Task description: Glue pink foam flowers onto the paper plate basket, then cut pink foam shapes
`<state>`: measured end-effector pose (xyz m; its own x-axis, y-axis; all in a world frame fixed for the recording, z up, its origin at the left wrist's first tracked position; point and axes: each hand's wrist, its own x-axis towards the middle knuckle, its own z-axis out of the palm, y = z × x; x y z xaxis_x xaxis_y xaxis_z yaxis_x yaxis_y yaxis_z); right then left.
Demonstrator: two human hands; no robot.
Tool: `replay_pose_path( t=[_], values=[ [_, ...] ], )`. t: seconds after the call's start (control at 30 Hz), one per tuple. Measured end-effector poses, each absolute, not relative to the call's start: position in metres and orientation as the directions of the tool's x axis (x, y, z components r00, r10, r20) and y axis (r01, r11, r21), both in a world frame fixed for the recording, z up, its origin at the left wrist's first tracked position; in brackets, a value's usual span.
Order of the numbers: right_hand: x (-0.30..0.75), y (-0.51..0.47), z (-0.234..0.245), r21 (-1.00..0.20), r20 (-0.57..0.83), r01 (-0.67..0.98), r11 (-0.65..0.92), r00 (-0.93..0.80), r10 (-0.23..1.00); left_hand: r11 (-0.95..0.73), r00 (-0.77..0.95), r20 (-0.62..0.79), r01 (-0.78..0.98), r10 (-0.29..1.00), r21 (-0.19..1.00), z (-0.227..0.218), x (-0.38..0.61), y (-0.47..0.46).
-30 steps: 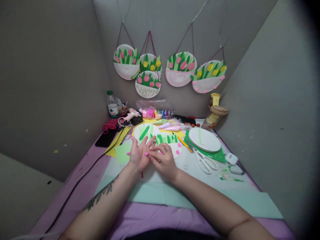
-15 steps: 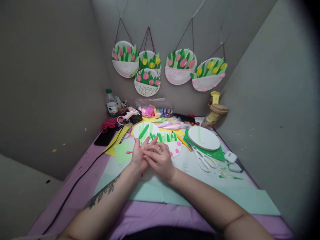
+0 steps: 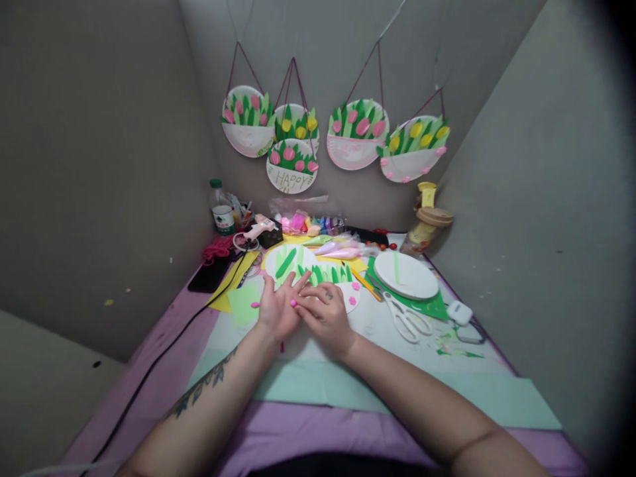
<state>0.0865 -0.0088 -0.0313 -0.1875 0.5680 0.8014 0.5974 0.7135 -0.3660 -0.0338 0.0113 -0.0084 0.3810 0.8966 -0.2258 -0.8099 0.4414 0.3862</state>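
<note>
A small pink clay ball (image 3: 293, 303) shows between my hands. My left hand (image 3: 279, 310) is turned palm up with its fingers spread, just under the ball. My right hand (image 3: 328, 317) comes in from the right, thumb and forefinger tips closed at the ball. Beyond the hands lies a half paper plate (image 3: 354, 291) with pink clay flowers along its edge and green paper leaves on top. Behind it is a white plate (image 3: 271, 258) bearing green leaf strips. Another small pink clay piece (image 3: 255, 305) rests left of my left hand.
White scissors (image 3: 405, 321) and a yellow cutter (image 3: 366, 285) lie right of the hands, near a stack of white plates (image 3: 417, 281). A pink glue gun (image 3: 259, 227), a bottle (image 3: 221, 209) and bagged clay (image 3: 298, 222) stand behind. A black cable (image 3: 163, 354) runs down the left.
My right fingers have drawn back slightly from the left palm, uncovering the pink clay ball they hid before. My left hand stays palm up.
</note>
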Motion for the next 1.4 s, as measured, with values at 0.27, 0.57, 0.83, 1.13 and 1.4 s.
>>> replay_pose_path(
  t=[0.27, 0.57, 0.83, 1.13, 1.4],
  values=[
    [0.084, -0.007, -0.031, -0.369, 0.812, 0.586, 0.722, -0.176, 0.557, 0.472, 0.395, -0.265, -0.794, 0.880, 0.384, -0.007, -0.032, 0.010],
    [0.086, -0.007, -0.037, -0.259, 0.823, 0.628, 0.734, -0.254, 0.508, 0.473, 0.383, -0.293, -0.801, 0.876, 0.368, -0.008, -0.033, 0.011],
    [0.095, -0.011, -0.042, -0.112, 0.795, 0.640, 0.760, -0.401, 0.455, 0.430, 0.364, -0.237, -0.829, 0.900, 0.357, -0.006, -0.039, 0.016],
    [0.094, -0.011, -0.038, -0.154, 0.822, 0.607, 0.780, -0.359, 0.442, 0.463, 0.434, -0.163, -0.825, 0.886, 0.323, -0.004, -0.042, 0.013],
    [0.097, -0.012, -0.038, -0.137, 0.820, 0.619, 0.773, -0.367, 0.439, 0.497, 0.485, -0.123, -0.807, 0.866, 0.320, 0.000, -0.044, 0.011]
  ],
)
